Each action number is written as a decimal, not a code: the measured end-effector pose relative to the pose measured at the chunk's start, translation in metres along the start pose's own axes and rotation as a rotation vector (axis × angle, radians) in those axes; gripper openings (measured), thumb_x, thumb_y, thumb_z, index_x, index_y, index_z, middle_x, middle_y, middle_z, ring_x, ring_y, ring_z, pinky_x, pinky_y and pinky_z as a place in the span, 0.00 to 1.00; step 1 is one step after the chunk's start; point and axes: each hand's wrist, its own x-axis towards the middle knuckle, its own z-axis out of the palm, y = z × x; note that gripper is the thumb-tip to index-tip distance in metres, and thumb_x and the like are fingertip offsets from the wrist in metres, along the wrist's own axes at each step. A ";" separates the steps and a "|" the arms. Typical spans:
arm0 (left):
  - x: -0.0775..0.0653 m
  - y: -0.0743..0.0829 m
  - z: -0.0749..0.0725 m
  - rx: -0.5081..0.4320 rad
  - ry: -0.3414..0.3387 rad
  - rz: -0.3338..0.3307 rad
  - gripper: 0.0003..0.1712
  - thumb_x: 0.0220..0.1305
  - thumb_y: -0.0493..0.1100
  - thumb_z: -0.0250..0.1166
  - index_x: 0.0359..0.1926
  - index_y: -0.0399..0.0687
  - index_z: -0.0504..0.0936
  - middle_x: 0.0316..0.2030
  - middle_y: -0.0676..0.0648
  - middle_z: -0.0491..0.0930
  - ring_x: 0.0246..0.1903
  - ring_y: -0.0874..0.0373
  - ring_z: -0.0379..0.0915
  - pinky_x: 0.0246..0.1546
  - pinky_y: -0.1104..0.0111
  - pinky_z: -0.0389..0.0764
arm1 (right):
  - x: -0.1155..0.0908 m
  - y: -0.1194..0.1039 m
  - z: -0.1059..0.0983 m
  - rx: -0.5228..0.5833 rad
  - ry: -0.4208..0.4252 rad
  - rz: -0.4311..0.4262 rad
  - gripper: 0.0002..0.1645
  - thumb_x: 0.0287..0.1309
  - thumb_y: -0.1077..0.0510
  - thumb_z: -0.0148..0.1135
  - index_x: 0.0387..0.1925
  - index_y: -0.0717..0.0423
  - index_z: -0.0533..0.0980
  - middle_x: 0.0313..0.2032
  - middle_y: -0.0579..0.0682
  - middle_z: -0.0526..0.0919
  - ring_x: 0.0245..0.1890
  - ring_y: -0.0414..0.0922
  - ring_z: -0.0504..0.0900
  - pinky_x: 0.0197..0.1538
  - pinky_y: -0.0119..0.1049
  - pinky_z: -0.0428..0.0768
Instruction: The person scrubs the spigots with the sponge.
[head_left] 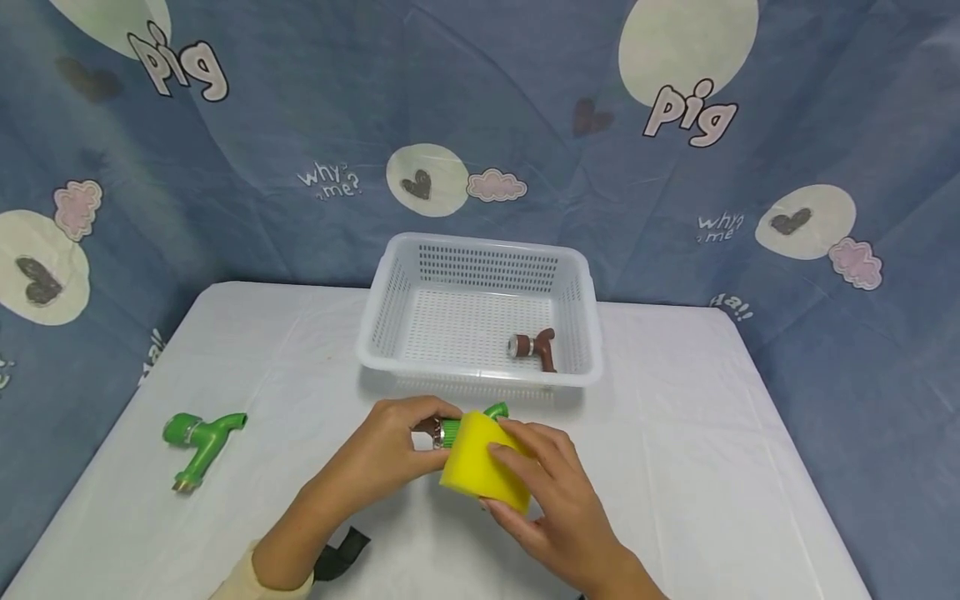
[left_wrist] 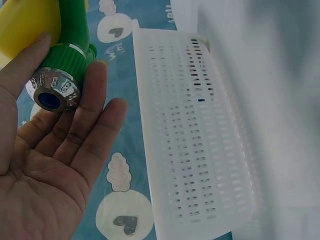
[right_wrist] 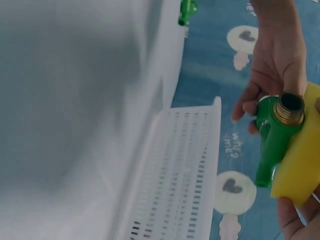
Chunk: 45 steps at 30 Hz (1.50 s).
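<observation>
My left hand [head_left: 386,446] pinches a green tap [right_wrist: 275,140] by its ribbed end with the silver ring, thumb on one side and fingers on the other. Its threaded metal end faces the camera in the right wrist view. My right hand [head_left: 558,504] grips a yellow sponge [head_left: 480,462], which lies against the tap's side and hides most of it in the head view. Both hands are over the table, just in front of the white basket [head_left: 480,377].
Inside the basket, at its right front, lies a brown tap [head_left: 545,348] with a silver end. Another green tap [head_left: 210,442] lies on the white table [head_left: 690,433] at the left. A black strap-like piece [head_left: 341,554] shows beside the left wrist. Blue printed cloth [head_left: 480,100] hangs behind.
</observation>
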 end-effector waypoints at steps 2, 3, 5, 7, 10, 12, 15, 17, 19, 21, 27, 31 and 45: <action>-0.001 -0.001 0.000 -0.011 -0.003 0.003 0.20 0.59 0.43 0.81 0.51 0.51 0.87 0.45 0.59 0.87 0.40 0.64 0.83 0.46 0.62 0.88 | -0.001 0.000 0.001 -0.005 -0.022 0.017 0.26 0.75 0.45 0.62 0.61 0.58 0.79 0.66 0.60 0.76 0.61 0.55 0.74 0.71 0.31 0.69; -0.001 -0.001 0.000 -0.010 -0.005 0.005 0.20 0.58 0.43 0.81 0.51 0.51 0.87 0.45 0.59 0.87 0.40 0.64 0.83 0.46 0.62 0.88 | -0.001 0.000 0.000 -0.007 -0.032 0.033 0.26 0.75 0.44 0.61 0.62 0.58 0.78 0.67 0.60 0.75 0.61 0.55 0.74 0.71 0.31 0.69; -0.001 -0.002 0.001 -0.012 -0.005 0.013 0.20 0.58 0.44 0.81 0.51 0.52 0.87 0.45 0.59 0.87 0.41 0.64 0.83 0.47 0.62 0.88 | -0.002 0.002 -0.001 -0.007 -0.042 0.063 0.26 0.75 0.44 0.61 0.63 0.58 0.77 0.67 0.60 0.75 0.62 0.55 0.73 0.71 0.31 0.69; -0.001 -0.002 0.001 -0.018 0.001 0.020 0.20 0.58 0.44 0.82 0.51 0.52 0.87 0.44 0.60 0.87 0.41 0.64 0.83 0.47 0.62 0.88 | -0.003 0.004 -0.002 -0.018 -0.045 0.102 0.27 0.76 0.43 0.60 0.63 0.57 0.77 0.67 0.58 0.75 0.61 0.55 0.74 0.71 0.30 0.69; -0.001 -0.002 0.003 -0.023 0.015 0.026 0.20 0.57 0.47 0.82 0.50 0.55 0.87 0.43 0.62 0.86 0.41 0.65 0.83 0.49 0.65 0.87 | -0.004 0.009 -0.005 -0.034 -0.028 0.158 0.27 0.75 0.42 0.61 0.63 0.57 0.76 0.66 0.56 0.76 0.61 0.54 0.74 0.70 0.29 0.69; -0.001 -0.002 0.004 -0.026 0.023 0.029 0.20 0.57 0.51 0.82 0.49 0.57 0.87 0.42 0.64 0.85 0.40 0.65 0.82 0.50 0.66 0.86 | -0.005 0.013 -0.007 -0.053 -0.015 0.193 0.28 0.74 0.42 0.62 0.63 0.56 0.77 0.65 0.55 0.77 0.60 0.54 0.74 0.69 0.28 0.69; -0.001 -0.002 0.004 -0.032 0.034 0.026 0.20 0.56 0.56 0.81 0.48 0.60 0.88 0.39 0.65 0.85 0.38 0.65 0.82 0.49 0.68 0.86 | -0.007 0.017 -0.009 -0.075 -0.004 0.233 0.28 0.72 0.43 0.65 0.63 0.56 0.77 0.65 0.55 0.78 0.59 0.54 0.74 0.68 0.27 0.69; -0.001 -0.002 0.004 -0.042 0.036 0.021 0.20 0.56 0.56 0.81 0.48 0.61 0.88 0.39 0.65 0.85 0.37 0.65 0.82 0.49 0.68 0.86 | -0.009 0.019 -0.010 -0.079 -0.005 0.258 0.28 0.70 0.46 0.69 0.63 0.56 0.77 0.65 0.55 0.78 0.59 0.54 0.74 0.68 0.27 0.69; -0.001 -0.002 0.004 -0.057 0.036 0.016 0.19 0.56 0.56 0.81 0.47 0.61 0.88 0.38 0.65 0.85 0.37 0.65 0.82 0.49 0.68 0.86 | -0.010 0.020 -0.010 -0.075 -0.005 0.274 0.28 0.68 0.48 0.71 0.63 0.56 0.77 0.65 0.55 0.78 0.59 0.54 0.74 0.68 0.26 0.69; -0.001 -0.003 0.004 -0.068 0.033 0.013 0.19 0.56 0.56 0.81 0.47 0.60 0.88 0.38 0.64 0.85 0.37 0.65 0.82 0.49 0.68 0.86 | -0.012 0.020 -0.010 -0.068 -0.006 0.283 0.28 0.68 0.48 0.71 0.63 0.55 0.77 0.65 0.54 0.77 0.59 0.53 0.74 0.67 0.26 0.70; -0.002 -0.004 0.003 -0.059 0.038 0.024 0.19 0.56 0.55 0.81 0.48 0.61 0.88 0.39 0.65 0.85 0.37 0.65 0.82 0.48 0.67 0.86 | -0.013 0.019 -0.009 -0.051 0.025 0.271 0.29 0.73 0.40 0.62 0.63 0.56 0.77 0.64 0.55 0.78 0.59 0.53 0.74 0.66 0.25 0.71; -0.001 -0.004 0.002 -0.022 0.056 0.054 0.21 0.56 0.53 0.81 0.50 0.60 0.87 0.41 0.65 0.84 0.39 0.64 0.80 0.49 0.68 0.86 | -0.010 0.016 -0.009 -0.048 0.056 0.222 0.30 0.73 0.39 0.62 0.62 0.57 0.78 0.63 0.55 0.79 0.59 0.54 0.75 0.67 0.26 0.71; -0.001 -0.001 0.002 -0.020 0.073 0.007 0.20 0.58 0.49 0.81 0.52 0.60 0.88 0.45 0.63 0.85 0.43 0.64 0.81 0.50 0.67 0.86 | -0.007 0.003 0.007 -0.063 0.032 0.019 0.27 0.74 0.44 0.62 0.61 0.60 0.78 0.62 0.59 0.77 0.58 0.55 0.74 0.70 0.31 0.69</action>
